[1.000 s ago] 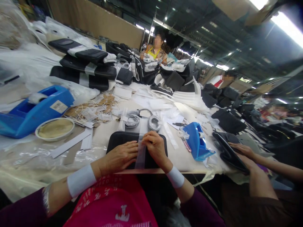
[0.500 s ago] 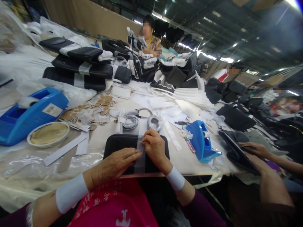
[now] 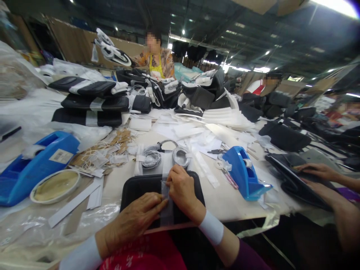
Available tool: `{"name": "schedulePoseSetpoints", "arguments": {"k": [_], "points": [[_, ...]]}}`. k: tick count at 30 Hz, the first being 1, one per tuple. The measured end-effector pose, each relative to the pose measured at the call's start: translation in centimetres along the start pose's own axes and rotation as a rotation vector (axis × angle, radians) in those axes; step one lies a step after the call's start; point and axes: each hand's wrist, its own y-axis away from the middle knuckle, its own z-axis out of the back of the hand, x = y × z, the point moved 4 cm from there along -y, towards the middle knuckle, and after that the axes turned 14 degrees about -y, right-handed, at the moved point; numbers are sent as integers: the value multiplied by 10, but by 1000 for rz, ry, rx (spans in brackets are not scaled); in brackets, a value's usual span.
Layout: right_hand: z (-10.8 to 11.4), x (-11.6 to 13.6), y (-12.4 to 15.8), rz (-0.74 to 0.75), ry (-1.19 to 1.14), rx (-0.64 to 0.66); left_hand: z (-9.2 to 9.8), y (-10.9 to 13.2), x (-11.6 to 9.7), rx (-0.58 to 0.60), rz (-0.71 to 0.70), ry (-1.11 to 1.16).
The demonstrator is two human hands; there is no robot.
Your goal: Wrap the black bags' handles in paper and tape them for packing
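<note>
**Far left:** a blue tape dispenser [image 3: 47,165] sits on the table, a round dish [image 3: 54,186] of tan material just beside it.

**Next along:** white strips [image 3: 73,204] lie by the dish, with string-tied tan tags [image 3: 98,157] above them.

**Left hand:** the left hand [image 3: 135,217] lies flat on a black case [image 3: 140,187], fingers together, fingertips reaching the strip.

**The strip:** a clear strip [image 3: 166,202] runs down across the top edge of the case, between the hands.

**Right hand:** the right hand [image 3: 182,195] presses on the strip, fingers together and curled; can't tell if they pinch it.

**Just ahead:** two wire coils [image 3: 151,159] lie beyond the case.

**Right of that:** a second blue dispenser [image 3: 244,174] stands on the table.

**Far right:** a co-worker's hands [image 3: 317,170] rest on another black case [image 3: 292,180].
</note>
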Motion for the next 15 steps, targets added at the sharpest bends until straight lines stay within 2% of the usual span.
{"name": "schedulePoseSetpoints", "arguments": {"k": [7, 12, 15], "points": [[3, 0, -2, -36, 35, 35, 0, 1, -4, -67, -2, -208], [0, 1, -6, -58, 42, 74, 2, -5, -7, -26, -82, -312], [8, 5, -5, -46, -18, 28, 1, -6, -6, 15, -102, -378]]}}
